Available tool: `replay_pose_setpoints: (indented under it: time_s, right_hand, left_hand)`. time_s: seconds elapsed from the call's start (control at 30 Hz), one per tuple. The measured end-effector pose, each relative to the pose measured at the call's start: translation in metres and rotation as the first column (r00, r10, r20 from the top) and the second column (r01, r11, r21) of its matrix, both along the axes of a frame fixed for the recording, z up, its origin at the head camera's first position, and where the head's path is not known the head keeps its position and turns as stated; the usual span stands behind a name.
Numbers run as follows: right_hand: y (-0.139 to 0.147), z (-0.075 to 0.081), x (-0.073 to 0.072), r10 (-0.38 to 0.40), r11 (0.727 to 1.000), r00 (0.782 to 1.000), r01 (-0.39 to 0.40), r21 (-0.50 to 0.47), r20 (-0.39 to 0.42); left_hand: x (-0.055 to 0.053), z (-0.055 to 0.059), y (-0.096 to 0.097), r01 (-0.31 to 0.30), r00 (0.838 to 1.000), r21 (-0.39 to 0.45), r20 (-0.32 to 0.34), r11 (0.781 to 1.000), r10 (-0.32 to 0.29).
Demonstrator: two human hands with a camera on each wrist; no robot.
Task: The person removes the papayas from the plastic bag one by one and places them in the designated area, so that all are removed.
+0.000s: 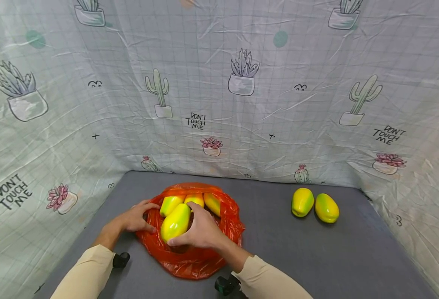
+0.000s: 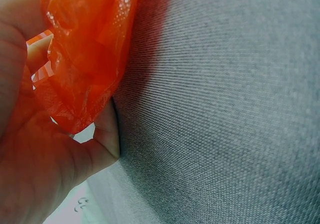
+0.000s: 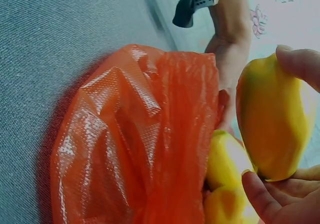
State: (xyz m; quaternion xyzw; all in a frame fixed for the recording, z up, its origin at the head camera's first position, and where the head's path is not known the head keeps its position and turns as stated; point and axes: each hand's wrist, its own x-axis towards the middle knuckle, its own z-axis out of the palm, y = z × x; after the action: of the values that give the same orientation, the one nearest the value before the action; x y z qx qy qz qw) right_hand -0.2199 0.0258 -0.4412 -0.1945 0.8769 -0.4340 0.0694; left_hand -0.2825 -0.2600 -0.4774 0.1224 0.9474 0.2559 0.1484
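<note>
Holding hand: the right hand (image 1: 203, 230) is clamped round a yellow-green fruit (image 1: 176, 223), thumb toward its 7 o'clock end and fingers toward 1 o'clock.
Clock: centred on the red bag (image 1: 197, 268) in the head view, 12 at the far cloth wall (image 1: 204, 50).
Held fruit: within the outline of the bag's mouth, slightly toward 10 o'clock; whether it touches the fruits below, I cannot tell.
Bag hand: the left hand (image 1: 139, 216) grips the bag's edge near 9 o'clock, thumb and fingers spread about the thin plastic; the two hands are apart.
Bagged fruits: one at 11 o'clock (image 1: 171, 203), one at 12 (image 1: 195, 200), one at 1 (image 1: 213, 204).
Loose pair: two similar fruits, one (image 1: 303, 202) just beside the other (image 1: 327, 208), on the grey table (image 1: 279, 253) between 2 and 3 o'clock, well apart from the bag.
</note>
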Motion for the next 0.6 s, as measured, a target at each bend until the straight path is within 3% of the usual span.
replay_pose_setpoints:
  time_s: [0.6]
  right_hand:
    - [0.018, 0.009, -0.004, 0.076, 0.99, 0.997, -0.074, -0.124, 0.017]
  left_hand:
    - [0.001, 0.0, 0.0, -0.023, 0.999, 0.009, 0.025, 1.0, 0.023]
